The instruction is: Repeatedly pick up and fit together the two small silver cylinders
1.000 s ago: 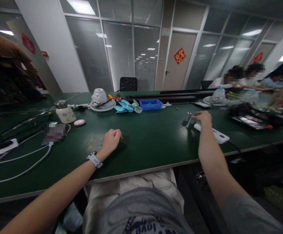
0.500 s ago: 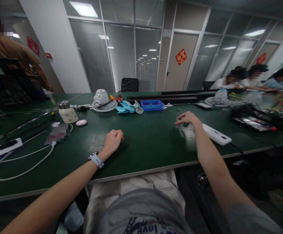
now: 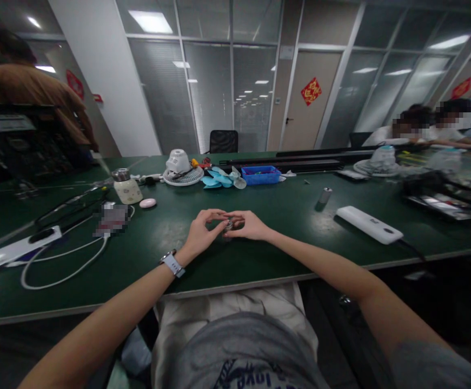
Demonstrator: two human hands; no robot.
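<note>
My left hand (image 3: 201, 232) and my right hand (image 3: 250, 225) meet over the green table (image 3: 259, 248), just in front of me. Between their fingertips they pinch a small silvery metal cylinder (image 3: 229, 225). The fingers of both hands curl around it. A watch sits on my left wrist. A second small metal cylinder (image 3: 324, 195) stands on the table to the right, beside a white power strip (image 3: 370, 225).
At the back of the table stand a white fan motor on a grille (image 3: 177, 168), light blue fan blades (image 3: 218, 179) and a blue tray (image 3: 260, 174). A jar (image 3: 126, 186), a pink disc and white cables lie left. People sit at the far right; one stands at the left.
My right hand left the power strip area and came to the middle with a small cylinder. My left hand rose from the table and joined it.
</note>
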